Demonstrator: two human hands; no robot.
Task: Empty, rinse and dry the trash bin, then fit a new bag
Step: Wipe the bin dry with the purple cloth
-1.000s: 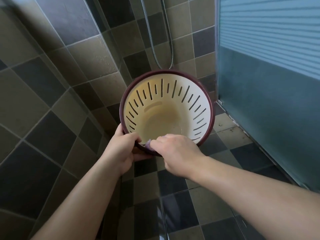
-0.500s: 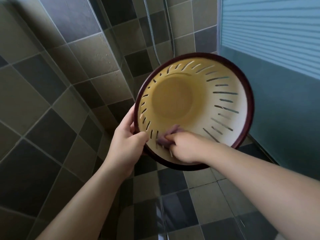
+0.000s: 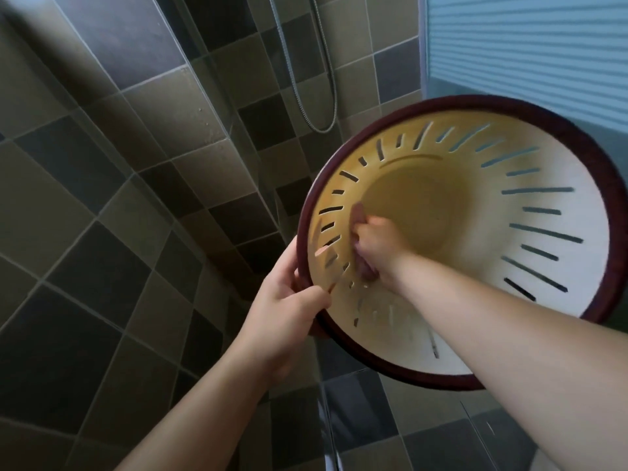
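Item: trash bin (image 3: 530, 185), cream slotted wall, dark red rim, empty; being held in the air and tipped mouth-toward-camera, seemingly so the inside is reachable. Left hand (image 3: 282, 314) is gripping the near-left rim, steadying it. Right hand (image 3: 377, 248) is reaching inside, fingers curled on a purplish cloth (image 3: 358, 215) against the wall, apparently wiping or drying. Backdrop: tiled wall (image 3: 136, 164), shower hose (image 3: 326, 79)

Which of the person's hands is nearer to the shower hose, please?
Left. The left hand grips the bin rim on the side toward the hose; the right hand is inside the bin holding a cloth, farther away.
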